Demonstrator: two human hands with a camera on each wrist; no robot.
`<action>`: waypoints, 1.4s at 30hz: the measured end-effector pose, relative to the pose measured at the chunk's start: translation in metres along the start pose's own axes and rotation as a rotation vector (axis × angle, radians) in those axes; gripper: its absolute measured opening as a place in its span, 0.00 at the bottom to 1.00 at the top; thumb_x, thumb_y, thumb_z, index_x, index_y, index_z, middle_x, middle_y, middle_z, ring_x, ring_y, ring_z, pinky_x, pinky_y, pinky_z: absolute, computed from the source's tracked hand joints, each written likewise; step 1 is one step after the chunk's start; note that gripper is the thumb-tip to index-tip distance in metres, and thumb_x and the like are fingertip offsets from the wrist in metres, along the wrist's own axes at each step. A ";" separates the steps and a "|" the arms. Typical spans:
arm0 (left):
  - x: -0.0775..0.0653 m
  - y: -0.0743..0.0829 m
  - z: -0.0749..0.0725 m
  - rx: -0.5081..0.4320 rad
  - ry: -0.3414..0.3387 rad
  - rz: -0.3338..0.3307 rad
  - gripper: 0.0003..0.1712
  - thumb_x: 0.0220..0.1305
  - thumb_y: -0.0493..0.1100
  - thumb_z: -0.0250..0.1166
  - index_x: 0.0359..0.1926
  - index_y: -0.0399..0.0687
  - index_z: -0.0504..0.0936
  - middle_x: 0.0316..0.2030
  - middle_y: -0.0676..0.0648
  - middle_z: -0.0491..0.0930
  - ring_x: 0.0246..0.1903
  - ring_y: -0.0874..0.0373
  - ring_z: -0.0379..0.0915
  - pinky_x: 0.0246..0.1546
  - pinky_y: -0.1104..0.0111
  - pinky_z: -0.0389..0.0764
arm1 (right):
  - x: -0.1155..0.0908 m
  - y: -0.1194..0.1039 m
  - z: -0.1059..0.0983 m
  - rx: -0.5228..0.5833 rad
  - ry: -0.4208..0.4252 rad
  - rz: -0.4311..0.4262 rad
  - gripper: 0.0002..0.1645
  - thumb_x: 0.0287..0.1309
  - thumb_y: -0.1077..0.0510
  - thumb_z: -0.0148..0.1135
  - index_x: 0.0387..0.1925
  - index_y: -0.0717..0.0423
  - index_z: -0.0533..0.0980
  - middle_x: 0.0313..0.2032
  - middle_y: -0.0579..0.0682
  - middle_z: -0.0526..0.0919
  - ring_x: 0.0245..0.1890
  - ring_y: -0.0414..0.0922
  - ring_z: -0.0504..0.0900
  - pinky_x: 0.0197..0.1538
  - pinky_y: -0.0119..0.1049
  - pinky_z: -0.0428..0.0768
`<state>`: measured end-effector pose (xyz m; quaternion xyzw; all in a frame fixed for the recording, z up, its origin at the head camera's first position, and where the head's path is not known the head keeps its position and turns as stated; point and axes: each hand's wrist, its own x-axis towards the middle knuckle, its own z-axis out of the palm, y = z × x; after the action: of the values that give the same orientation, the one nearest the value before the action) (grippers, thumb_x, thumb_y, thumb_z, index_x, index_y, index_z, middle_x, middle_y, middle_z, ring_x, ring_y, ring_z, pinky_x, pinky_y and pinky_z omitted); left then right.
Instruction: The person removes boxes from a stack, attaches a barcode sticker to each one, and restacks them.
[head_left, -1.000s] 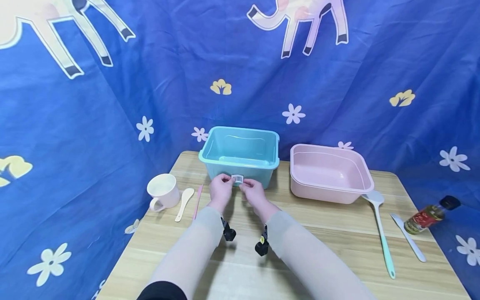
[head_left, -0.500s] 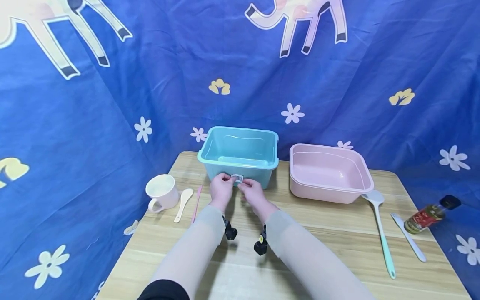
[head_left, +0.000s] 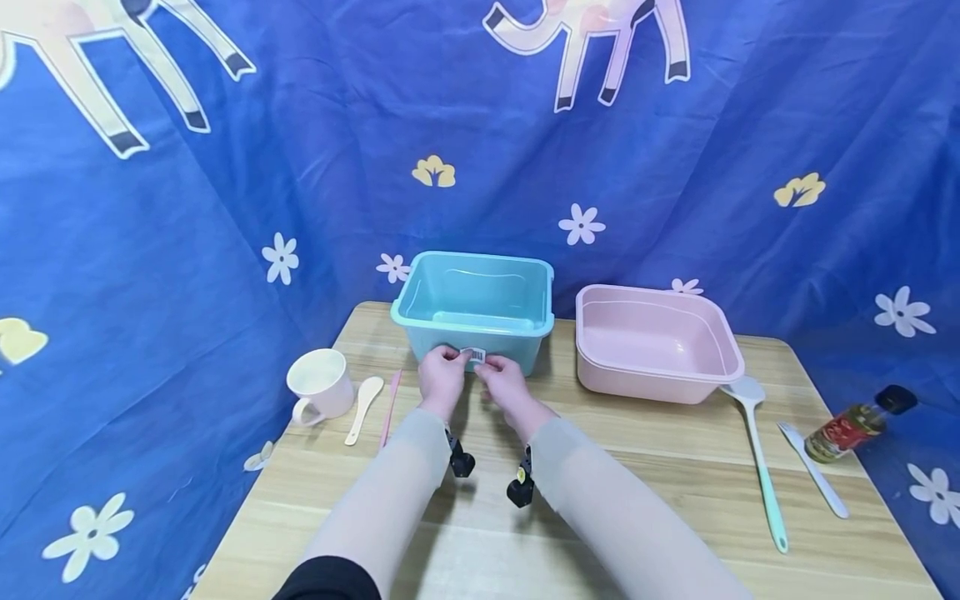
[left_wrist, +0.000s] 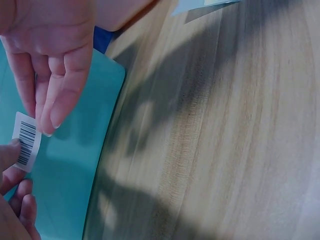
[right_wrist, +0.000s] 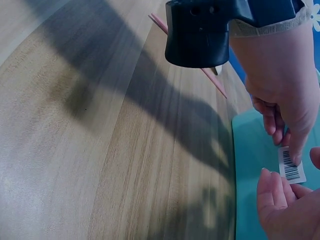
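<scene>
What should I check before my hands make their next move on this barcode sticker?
1. Turquoise bin upright on the table: ok.
2. Left hand on the barcode sticker: ok, the thumb lies on it.
3. Right hand positioned: ok, its straight fingers are at the sticker's edge.
4. Barcode fully uncovered: not ok, the left thumb overlaps it.
5. Sticker bonded to the bin all over: cannot tell, the hands hide part of it.

Both forearms (head_left: 382, 492) stretched forward, left hand (head_left: 442, 381) with fingers curled, right hand (head_left: 507, 387) just beside, fingers nearly straight
</scene>
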<state>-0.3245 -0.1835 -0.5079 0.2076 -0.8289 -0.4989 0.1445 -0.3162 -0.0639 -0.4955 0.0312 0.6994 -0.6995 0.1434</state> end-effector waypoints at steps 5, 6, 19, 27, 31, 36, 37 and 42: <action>0.002 -0.001 0.001 0.004 -0.002 -0.004 0.14 0.59 0.52 0.71 0.30 0.46 0.82 0.29 0.47 0.79 0.32 0.50 0.73 0.35 0.61 0.73 | -0.001 -0.001 0.001 -0.004 -0.008 0.002 0.27 0.69 0.60 0.57 0.65 0.68 0.68 0.55 0.61 0.79 0.55 0.60 0.75 0.54 0.53 0.77; 0.002 -0.001 0.001 0.009 0.001 -0.003 0.15 0.59 0.52 0.71 0.29 0.46 0.82 0.29 0.47 0.79 0.32 0.50 0.73 0.34 0.60 0.73 | -0.001 -0.002 0.001 -0.004 -0.010 0.004 0.26 0.69 0.60 0.56 0.65 0.68 0.67 0.55 0.61 0.79 0.56 0.60 0.75 0.55 0.54 0.76; 0.002 -0.001 0.002 0.031 0.012 -0.002 0.15 0.58 0.53 0.72 0.28 0.47 0.82 0.27 0.49 0.79 0.31 0.51 0.73 0.34 0.61 0.72 | 0.002 0.001 0.001 -0.009 0.009 -0.016 0.26 0.68 0.61 0.57 0.64 0.69 0.68 0.55 0.61 0.79 0.54 0.60 0.76 0.54 0.55 0.77; 0.001 0.000 0.001 0.022 0.007 -0.008 0.15 0.59 0.52 0.71 0.28 0.46 0.82 0.27 0.48 0.79 0.31 0.50 0.73 0.34 0.61 0.72 | 0.001 0.002 0.000 0.013 0.006 -0.008 0.27 0.68 0.62 0.58 0.65 0.69 0.67 0.56 0.62 0.78 0.56 0.60 0.76 0.54 0.56 0.76; 0.001 0.000 0.002 0.038 0.010 -0.006 0.16 0.59 0.53 0.71 0.29 0.46 0.82 0.28 0.48 0.80 0.32 0.50 0.73 0.35 0.60 0.72 | 0.002 0.002 0.000 0.012 0.002 -0.016 0.27 0.68 0.63 0.57 0.65 0.69 0.67 0.56 0.63 0.78 0.56 0.61 0.75 0.54 0.55 0.77; 0.001 0.000 0.002 0.052 0.008 -0.008 0.16 0.59 0.54 0.71 0.29 0.46 0.82 0.28 0.48 0.80 0.32 0.49 0.73 0.35 0.60 0.72 | 0.003 0.003 0.000 -0.005 -0.020 -0.026 0.28 0.67 0.62 0.58 0.66 0.67 0.67 0.54 0.61 0.79 0.54 0.60 0.76 0.53 0.55 0.77; 0.001 0.000 0.002 0.053 0.008 -0.009 0.16 0.60 0.54 0.71 0.29 0.46 0.82 0.28 0.48 0.79 0.32 0.49 0.73 0.35 0.60 0.72 | 0.003 0.003 0.000 -0.008 -0.028 -0.026 0.28 0.67 0.62 0.59 0.66 0.66 0.67 0.53 0.60 0.79 0.54 0.60 0.76 0.53 0.56 0.77; 0.001 0.001 0.002 0.062 0.012 -0.011 0.17 0.60 0.54 0.70 0.28 0.46 0.81 0.28 0.47 0.79 0.32 0.49 0.73 0.35 0.60 0.72 | 0.005 0.004 -0.001 -0.017 -0.067 -0.022 0.30 0.66 0.62 0.59 0.68 0.62 0.67 0.55 0.60 0.77 0.52 0.54 0.76 0.54 0.57 0.76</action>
<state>-0.3260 -0.1820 -0.5079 0.2196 -0.8420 -0.4724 0.1399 -0.3199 -0.0637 -0.5004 -0.0013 0.7005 -0.6956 0.1594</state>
